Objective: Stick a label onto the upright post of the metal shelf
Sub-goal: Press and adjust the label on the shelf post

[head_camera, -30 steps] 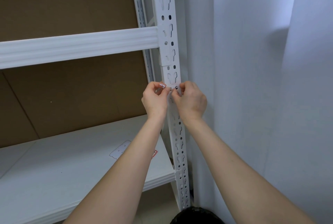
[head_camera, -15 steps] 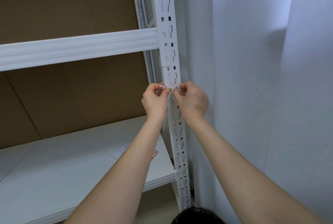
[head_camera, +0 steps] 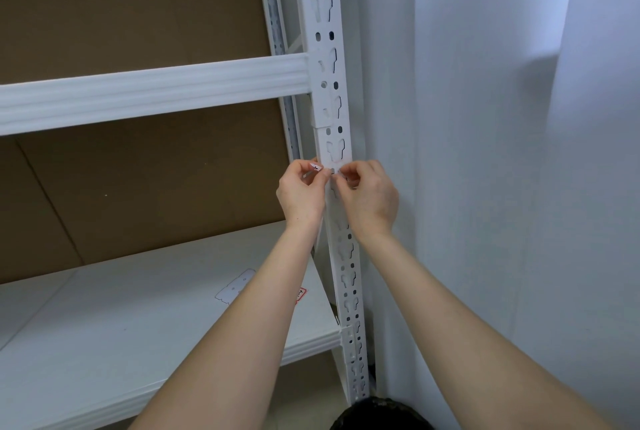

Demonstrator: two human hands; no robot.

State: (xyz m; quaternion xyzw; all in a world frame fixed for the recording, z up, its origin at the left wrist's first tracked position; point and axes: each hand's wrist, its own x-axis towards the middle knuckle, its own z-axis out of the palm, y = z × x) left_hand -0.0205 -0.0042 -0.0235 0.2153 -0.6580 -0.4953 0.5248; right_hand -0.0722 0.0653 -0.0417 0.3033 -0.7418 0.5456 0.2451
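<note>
The white perforated upright post point(head_camera: 329, 59) of the metal shelf runs down the middle of the view. Both my hands are raised to it just below the upper crossbeam joint. My left hand point(head_camera: 302, 192) pinches a small white label point(head_camera: 316, 166) with dark marks at the post's left edge. My right hand point(head_camera: 367, 197) pinches against the post's front, fingertips meeting my left hand's over a hole. Most of the label is hidden by my fingers.
A white crossbeam point(head_camera: 152, 92) meets the post above my hands. Below lies a white shelf board point(head_camera: 104, 325) with a label backing sheet point(head_camera: 235, 286) and a red-edged sticker point(head_camera: 300, 294). Brown cardboard point(head_camera: 138, 187) backs the shelf; a white wall point(head_camera: 485, 187) stands right.
Both hands stay at the same spot on the post. The fingertips have shifted slightly together over the label; the view has drifted a little.
</note>
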